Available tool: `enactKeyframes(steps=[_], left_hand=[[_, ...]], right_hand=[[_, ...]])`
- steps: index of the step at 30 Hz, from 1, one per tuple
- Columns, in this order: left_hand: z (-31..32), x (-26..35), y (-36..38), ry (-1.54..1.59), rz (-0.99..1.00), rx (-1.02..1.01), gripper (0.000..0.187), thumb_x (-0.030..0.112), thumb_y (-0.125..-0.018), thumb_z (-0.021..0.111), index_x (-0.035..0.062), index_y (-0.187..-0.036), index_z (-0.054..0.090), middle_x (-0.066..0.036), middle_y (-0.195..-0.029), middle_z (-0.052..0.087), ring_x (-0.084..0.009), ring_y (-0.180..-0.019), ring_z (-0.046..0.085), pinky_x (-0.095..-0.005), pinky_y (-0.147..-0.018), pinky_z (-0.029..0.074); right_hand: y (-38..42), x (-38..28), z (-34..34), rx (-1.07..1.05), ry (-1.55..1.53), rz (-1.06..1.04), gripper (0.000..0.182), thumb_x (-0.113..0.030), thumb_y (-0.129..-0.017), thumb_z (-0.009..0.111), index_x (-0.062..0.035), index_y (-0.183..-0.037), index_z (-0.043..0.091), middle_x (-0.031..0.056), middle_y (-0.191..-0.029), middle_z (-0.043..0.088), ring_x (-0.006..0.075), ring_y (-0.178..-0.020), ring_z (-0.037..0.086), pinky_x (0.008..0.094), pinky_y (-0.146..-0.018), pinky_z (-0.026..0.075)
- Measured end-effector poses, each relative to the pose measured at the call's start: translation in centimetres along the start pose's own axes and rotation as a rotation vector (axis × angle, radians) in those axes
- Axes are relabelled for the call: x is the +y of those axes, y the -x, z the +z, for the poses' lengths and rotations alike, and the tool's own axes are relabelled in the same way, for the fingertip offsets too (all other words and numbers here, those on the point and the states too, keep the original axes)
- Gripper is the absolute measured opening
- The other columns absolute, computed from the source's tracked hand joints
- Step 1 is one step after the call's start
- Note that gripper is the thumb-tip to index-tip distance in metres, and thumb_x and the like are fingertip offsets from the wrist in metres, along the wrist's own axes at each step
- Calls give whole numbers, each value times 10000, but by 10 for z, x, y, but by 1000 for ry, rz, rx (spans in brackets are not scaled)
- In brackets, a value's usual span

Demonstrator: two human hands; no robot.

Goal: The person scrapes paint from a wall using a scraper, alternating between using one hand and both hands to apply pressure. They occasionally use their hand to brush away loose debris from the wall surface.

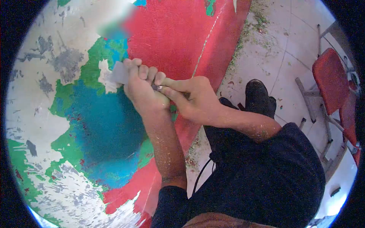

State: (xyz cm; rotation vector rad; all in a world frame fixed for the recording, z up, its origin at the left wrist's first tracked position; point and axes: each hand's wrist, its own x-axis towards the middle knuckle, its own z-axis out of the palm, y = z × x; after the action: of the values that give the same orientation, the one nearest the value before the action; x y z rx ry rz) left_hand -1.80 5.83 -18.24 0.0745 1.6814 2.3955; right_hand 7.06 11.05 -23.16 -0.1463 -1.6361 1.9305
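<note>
A scraper (120,73) with a flat grey blade lies against the painted wall (110,129), at a whitish bare patch bordered by green paint. My left hand (142,89) is closed around its handle, fingers curled over the top. The handle's end pokes out on the right of that fist. My right hand (197,98) grips this end between thumb and forefinger, touching the left hand. Most of the handle is hidden by my fingers. The wall around the blade shows layers of red, blue and green paint, with white and grey areas where paint is gone.
Paint flakes and debris (251,41) lie along the wall's foot on the tiled floor (285,76). A black shoe (260,97) of mine stands there. Red chairs (329,81) with metal legs stand at the right. A blurred smudge covers the upper part of the view.
</note>
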Motion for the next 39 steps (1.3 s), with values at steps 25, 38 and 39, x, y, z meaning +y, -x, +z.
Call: enactKeyframes(steps=[25, 38, 39], left_hand=[[33, -2, -25, -10, -22, -126, 291, 345, -931, 473, 83, -806, 478, 35, -561, 278, -84, -449, 258, -256, -398, 287], [62, 14, -34, -5, 35, -135, 270, 333, -928, 484, 82, -828, 480, 38, -610, 308, -84, -482, 263, -261, -417, 280], [57, 10, -33, -26, 27, -123, 274, 337, -925, 486, 81, -828, 478, 38, -607, 307, -84, -480, 265, -261, -418, 281]], right_hand=[[-15, 14, -8, 195, -96, -104, 160, -125, -823, 568, 13, -860, 640, 198, -600, 537, 62, -526, 504, 305, -489, 427], [-42, 2, -23, 132, 34, -81, 201, -197, -830, 551, -25, -834, 654, 201, -611, 548, 201, -473, 558, 342, -497, 436], [-41, 3, -22, 130, 27, -102, 200, -198, -831, 549, -28, -832, 656, 201, -612, 550, 211, -474, 561, 345, -499, 438]])
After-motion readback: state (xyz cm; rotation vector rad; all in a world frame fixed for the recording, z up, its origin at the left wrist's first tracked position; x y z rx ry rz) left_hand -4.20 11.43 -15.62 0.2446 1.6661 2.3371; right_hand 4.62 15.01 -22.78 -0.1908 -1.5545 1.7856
